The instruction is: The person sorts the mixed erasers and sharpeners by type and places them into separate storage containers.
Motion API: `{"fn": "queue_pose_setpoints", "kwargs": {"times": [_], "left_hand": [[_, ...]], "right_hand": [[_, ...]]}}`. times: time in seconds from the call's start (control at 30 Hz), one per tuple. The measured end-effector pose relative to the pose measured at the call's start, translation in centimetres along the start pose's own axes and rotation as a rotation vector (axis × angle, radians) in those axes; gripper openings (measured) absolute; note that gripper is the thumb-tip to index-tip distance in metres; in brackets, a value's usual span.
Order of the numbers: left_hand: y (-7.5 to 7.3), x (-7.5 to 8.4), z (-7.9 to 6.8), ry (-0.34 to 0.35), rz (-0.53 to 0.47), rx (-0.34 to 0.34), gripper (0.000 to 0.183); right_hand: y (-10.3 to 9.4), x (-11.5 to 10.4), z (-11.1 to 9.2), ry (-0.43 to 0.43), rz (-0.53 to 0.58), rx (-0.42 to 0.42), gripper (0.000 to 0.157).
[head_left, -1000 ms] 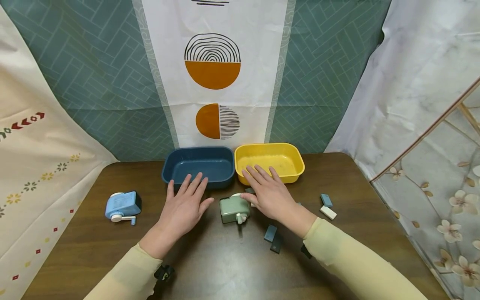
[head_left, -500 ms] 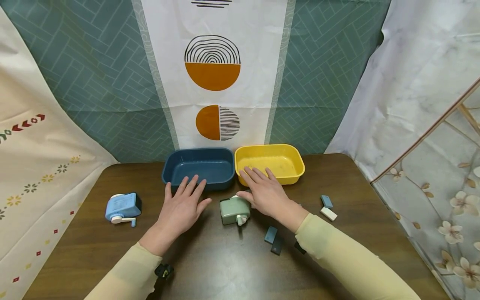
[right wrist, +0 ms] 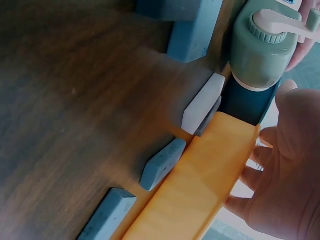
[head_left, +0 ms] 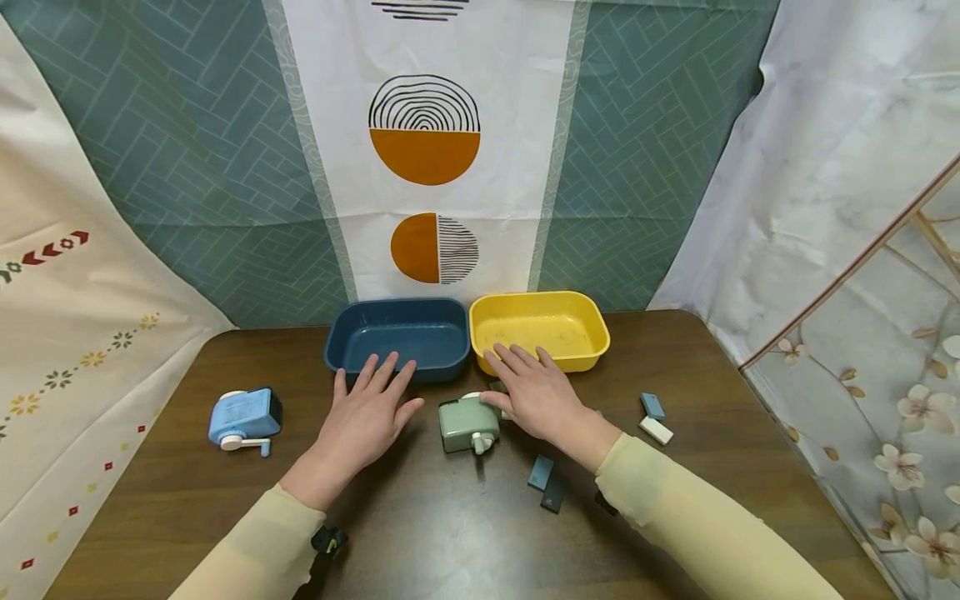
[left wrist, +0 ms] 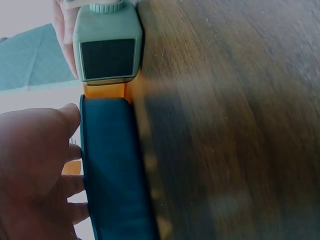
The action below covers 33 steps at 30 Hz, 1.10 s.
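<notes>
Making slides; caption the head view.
Left hand and right hand spread, green crank device between, blue tray and yellow tray ahead.

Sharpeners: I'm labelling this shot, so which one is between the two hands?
The green sharpener, between the left hand and right hand; the blue sharpener is left of both.

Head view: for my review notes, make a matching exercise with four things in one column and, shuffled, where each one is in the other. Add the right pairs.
Things
1. green crank device
2. yellow tray
3. light blue crank device
4. white block

Places
A. leftmost thing on the table
B. toward the table's right side, next to a blue block
C. between the left hand and the right hand
D. just right of the dark blue tray

Right pairs: 1-C, 2-D, 3-A, 4-B
</notes>
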<state>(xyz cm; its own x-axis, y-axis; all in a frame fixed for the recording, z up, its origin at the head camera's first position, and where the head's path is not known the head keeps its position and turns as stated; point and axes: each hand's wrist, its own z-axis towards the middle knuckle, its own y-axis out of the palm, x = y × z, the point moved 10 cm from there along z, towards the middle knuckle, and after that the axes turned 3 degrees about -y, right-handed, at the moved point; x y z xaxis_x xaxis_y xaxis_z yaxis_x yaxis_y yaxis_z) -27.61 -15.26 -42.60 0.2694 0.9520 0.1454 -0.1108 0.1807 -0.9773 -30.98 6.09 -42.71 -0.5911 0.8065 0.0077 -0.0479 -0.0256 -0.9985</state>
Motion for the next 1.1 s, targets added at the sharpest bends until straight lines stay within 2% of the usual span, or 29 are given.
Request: {"fn": "queue_pose_setpoints", "kwargs": {"times": [0.37,0.6,0.83,1.1], "left_hand": [[0.4,0.7,0.4,0.015,-0.005,-0.02,0.067],[0.4,0.9,0.6,0.015,0.012,-0.02,0.067],[0.5,1.4,0.8,0.026,0.016,-0.022,0.068],[0.4,1.6,1.1,0.039,0.005,-0.032,0.069]], "right_hand": [[0.1,0.4,-0.2,0.002,0.015,-0.006,0.079],[-0.9,-0.3,1.1,-0.083,0.051,0.072,0.075],[0.1,-0.1,2.3,-0.118,0.068,0.037,0.074],[0.8,0.5,2.4,-0.122,0.111,-0.022,0.074]]}}
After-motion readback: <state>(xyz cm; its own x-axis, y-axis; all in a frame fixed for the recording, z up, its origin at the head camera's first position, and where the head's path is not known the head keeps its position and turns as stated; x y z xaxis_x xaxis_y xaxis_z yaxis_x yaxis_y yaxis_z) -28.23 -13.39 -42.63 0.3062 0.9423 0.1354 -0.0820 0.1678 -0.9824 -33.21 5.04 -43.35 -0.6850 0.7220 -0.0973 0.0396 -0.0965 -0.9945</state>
